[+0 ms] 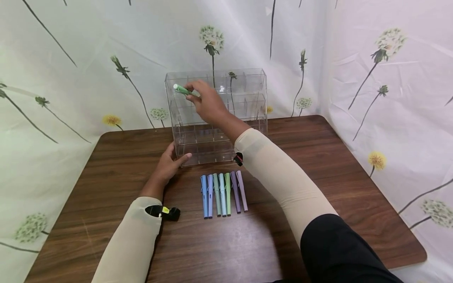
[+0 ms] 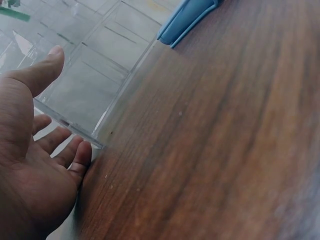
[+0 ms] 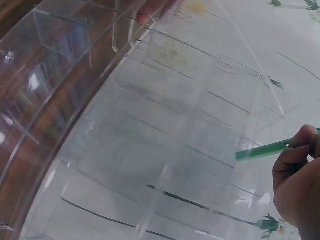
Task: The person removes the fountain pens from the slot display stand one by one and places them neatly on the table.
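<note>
A green pen [image 1: 182, 90] is pinched between the thumb and fingers of my right hand [image 1: 209, 103], up at the top left tier of a clear acrylic organizer [image 1: 219, 151]. The right wrist view shows the pen's green barrel [image 3: 262, 150] sticking out from the fingers, close to the clear panels. At the organizer's lower left front corner is my left hand [image 1: 168, 164], fingers along its side and thumb spread in front. In the left wrist view those fingers look relaxed, next to the clear side wall; firm contact cannot be told.
Several pens [image 1: 222, 194] in blue, green and purple shades lie in a row on the wooden table [image 1: 219, 251], in front of the organizer. One blue pen [image 2: 187, 22] shows near the left wrist camera. A flower-printed curtain [image 1: 141, 47] hangs behind the table.
</note>
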The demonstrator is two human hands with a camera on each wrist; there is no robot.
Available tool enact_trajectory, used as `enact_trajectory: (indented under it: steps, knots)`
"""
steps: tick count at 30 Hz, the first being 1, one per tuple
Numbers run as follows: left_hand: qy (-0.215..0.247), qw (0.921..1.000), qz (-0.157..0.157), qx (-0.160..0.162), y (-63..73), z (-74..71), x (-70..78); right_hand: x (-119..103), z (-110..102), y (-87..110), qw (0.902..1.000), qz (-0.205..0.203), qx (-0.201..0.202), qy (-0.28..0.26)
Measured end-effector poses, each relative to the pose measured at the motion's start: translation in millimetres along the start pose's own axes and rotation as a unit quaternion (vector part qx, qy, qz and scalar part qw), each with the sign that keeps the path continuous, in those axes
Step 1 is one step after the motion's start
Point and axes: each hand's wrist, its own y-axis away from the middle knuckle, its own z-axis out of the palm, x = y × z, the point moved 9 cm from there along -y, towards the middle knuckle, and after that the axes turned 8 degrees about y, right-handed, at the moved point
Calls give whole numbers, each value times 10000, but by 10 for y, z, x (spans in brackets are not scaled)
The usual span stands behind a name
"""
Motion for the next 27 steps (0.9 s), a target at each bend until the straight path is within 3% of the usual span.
enact_trajectory:
  steps: [4, 9, 22, 27]
  knots:
    - [-91, 9999, -24, 38, 6, -3, -8, -86, -166, 87, 9967, -394, 311, -638]
    - [-127, 9999, -47, 17, 18, 16, 8, -144, -332, 201, 9907, -677, 517, -1058]
    - [-240, 9995, -185, 60, 8, -7, -25, -85, -527, 592, 9856, -998, 739, -1145]
    - [-251, 9995, -162, 53, 14, -4, -20, -2, -582, 814, 9837, -860, 650, -1439]
